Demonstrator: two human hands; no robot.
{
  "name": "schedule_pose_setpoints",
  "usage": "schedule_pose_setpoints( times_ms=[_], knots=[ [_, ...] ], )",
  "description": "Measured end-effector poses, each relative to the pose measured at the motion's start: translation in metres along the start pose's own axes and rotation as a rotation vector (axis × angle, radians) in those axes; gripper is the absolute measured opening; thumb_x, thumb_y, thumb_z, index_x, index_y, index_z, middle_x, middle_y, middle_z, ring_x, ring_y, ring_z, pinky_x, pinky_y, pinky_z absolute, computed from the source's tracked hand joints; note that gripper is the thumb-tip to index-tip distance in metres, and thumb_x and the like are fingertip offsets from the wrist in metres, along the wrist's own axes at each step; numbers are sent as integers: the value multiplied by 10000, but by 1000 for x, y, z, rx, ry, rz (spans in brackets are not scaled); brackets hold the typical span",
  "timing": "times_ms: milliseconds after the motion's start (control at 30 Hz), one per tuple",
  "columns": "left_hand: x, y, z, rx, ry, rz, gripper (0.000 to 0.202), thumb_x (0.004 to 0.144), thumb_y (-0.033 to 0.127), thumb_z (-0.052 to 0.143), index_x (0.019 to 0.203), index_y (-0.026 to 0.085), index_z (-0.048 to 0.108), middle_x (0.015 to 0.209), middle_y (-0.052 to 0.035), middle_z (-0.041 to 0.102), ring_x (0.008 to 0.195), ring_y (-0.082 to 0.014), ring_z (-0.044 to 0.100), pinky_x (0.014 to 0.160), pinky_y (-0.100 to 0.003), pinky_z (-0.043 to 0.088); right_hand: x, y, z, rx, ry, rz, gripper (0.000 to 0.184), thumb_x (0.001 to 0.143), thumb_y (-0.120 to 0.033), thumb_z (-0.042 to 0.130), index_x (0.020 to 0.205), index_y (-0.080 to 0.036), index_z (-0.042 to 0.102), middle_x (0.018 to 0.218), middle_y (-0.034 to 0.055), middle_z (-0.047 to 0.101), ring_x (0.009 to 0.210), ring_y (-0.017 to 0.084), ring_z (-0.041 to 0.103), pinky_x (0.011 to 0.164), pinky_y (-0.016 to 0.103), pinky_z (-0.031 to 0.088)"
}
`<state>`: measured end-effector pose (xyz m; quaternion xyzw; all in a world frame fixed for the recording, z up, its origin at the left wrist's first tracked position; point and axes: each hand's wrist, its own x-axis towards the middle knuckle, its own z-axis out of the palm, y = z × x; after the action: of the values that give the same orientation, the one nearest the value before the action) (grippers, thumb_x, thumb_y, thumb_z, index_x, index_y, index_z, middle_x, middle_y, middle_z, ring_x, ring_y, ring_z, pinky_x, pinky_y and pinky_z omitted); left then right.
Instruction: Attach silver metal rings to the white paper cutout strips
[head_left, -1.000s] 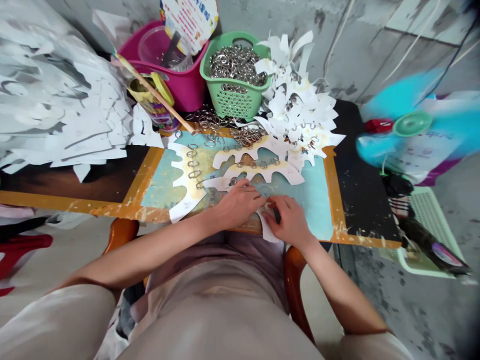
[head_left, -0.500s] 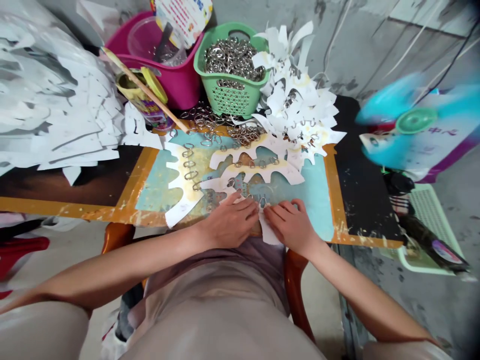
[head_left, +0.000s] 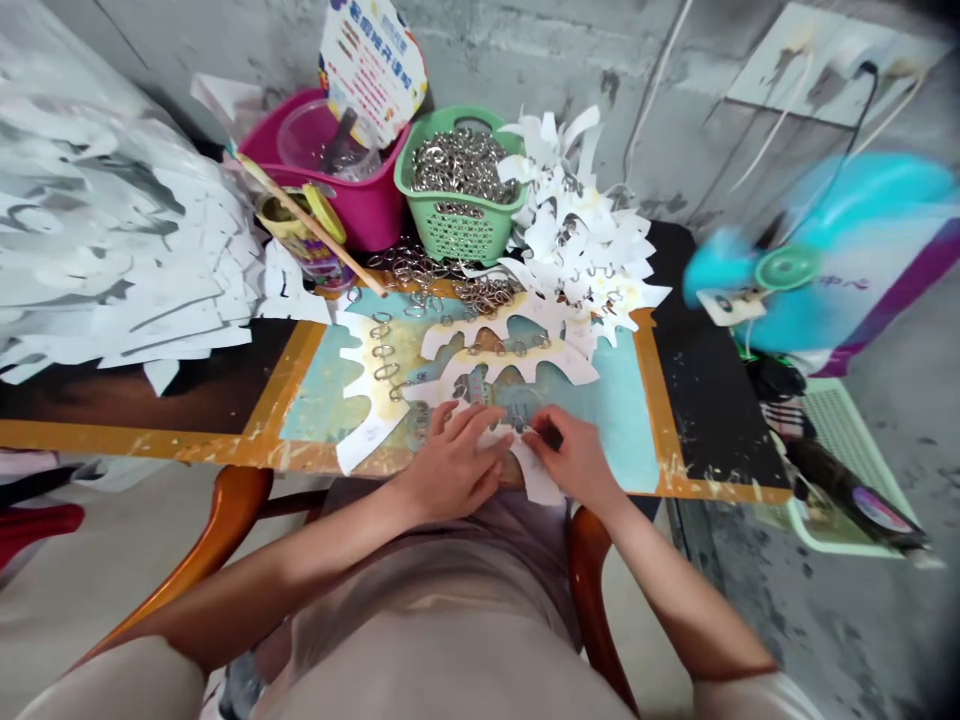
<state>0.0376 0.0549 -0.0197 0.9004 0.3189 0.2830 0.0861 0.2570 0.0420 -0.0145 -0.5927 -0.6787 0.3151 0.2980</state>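
Note:
A white cut-out strip [head_left: 541,482] lies at the front edge of the table, partly covered by both hands. My left hand [head_left: 455,462] rests over its left part with the fingers spread. At its right part, the thumb and forefinger of my right hand [head_left: 576,456] pinch the scalloped edge beside a small metal ring; whether the ring itself is gripped is hidden. Beyond the hands lies another white strip [head_left: 517,368], its tabs fitted with metal rings and smeared with yellowish glue. To the left, a similar strip [head_left: 365,432] carries several oval rings.
Loose metal rings [head_left: 484,293] lie below a green basket [head_left: 465,235] full of rings. A glue can [head_left: 300,235] with a stick stands beside a magenta basket [head_left: 375,215]. White cut pieces [head_left: 172,260] are heaped left, ringed strips [head_left: 585,245] right. A blue fan [head_left: 787,268] spins at right.
My left hand's fingers have lifted and spread. My right hand has drawn its fingers into a pinch at the strip's edge. The camera view has tilted up slightly.

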Motion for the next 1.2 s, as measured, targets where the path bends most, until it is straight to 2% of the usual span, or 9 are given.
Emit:
schedule_pose_setpoints(
  times_ms=[133, 267, 400, 500, 600, 667, 867, 1000, 1200],
  knots=[
    [3, 4, -15, -388, 232, -107, 327, 885, 176, 570, 1189, 227, 679, 1291, -140, 492, 1201, -282, 522, 984, -479, 477, -7, -20, -14, 367, -37, 51, 183, 879, -355, 660, 847, -209, 554, 737, -23, 570, 676, 133, 542, 630, 246, 420],
    [16, 12, -29, -574, 262, -139, 368, 899, 249, 615, 1264, 273, 648, 1423, -122, 413, 1246, -286, 490, 1054, -484, 446, -12, -41, -37, 481, -22, 7, 176, 880, -331, 679, 858, -212, 551, 757, -26, 546, 687, 116, 524, 632, 228, 408],
    [34, 4, -52, -756, 386, -167, 681, 934, 450, 575, 1534, 414, 255, 1596, -72, 241, 1277, -270, 490, 1079, -483, 436, -14, -50, -51, 537, -63, -7, 180, 868, -313, 705, 863, -211, 557, 755, -25, 545, 679, 108, 515, 615, 220, 396],
    [51, -2, -69, -629, 202, -135, 621, 894, 465, 639, 1463, 348, 420, 1559, -89, 320, 1392, -320, 368, 1146, -527, 345, -15, -52, -53, 588, -159, -4, 200, 859, -326, 715, 842, -208, 555, 748, -21, 552, 663, 105, 508, 601, 221, 391],
    [68, -2, -75, -546, -172, 48, 167, 921, 338, 620, 962, 214, 725, 1386, -116, 502, 1409, -316, 347, 1189, -520, 263, -14, -54, -53, 605, -220, 4, 218, 844, -348, 731, 848, -206, 565, 770, -13, 563, 664, 106, 500, 607, 225, 392],
    [76, -1, -76, -599, -283, 141, 275, 947, 280, 572, 719, 177, 685, 1263, -121, 564, 1387, -280, 376, 1199, -474, 251, -13, -56, -55, 657, -258, -4, 286, 811, -417, 753, 898, -206, 581, 783, -4, 575, 678, 117, 504, 614, 233, 396],
    [74, 10, -78, -856, -279, 66, 452, 973, 386, 520, 570, 182, 545, 911, -112, 599, 1312, -272, 394, 1101, -409, 359, -10, -66, -57, 605, -362, -110, 383, 883, -502, 639, 704, -181, 531, 637, -31, 429, 584, 96, 356, 537, 242, 272],
    [52, 27, -66, -1064, -189, -47, 546, 946, 558, 491, 542, 190, 487, 807, -114, 573, 1278, -297, 386, 1096, -444, 344, -16, -74, -30, 781, -292, -253, 512, 910, -514, 584, 555, -193, 405, 579, -26, 377, 542, 96, 311, 534, 273, 249],
    [22, 28, -41, -1035, 15, -245, 555, 948, 590, 458, 563, 190, 490, 796, -103, 581, 1283, -298, 346, 1117, -445, 288, -21, -64, 13, 1202, -248, 14, 572, 788, -731, 586, 593, -199, 505, 531, -29, 404, 455, 92, 297, 449, 256, 250]
  ],
)
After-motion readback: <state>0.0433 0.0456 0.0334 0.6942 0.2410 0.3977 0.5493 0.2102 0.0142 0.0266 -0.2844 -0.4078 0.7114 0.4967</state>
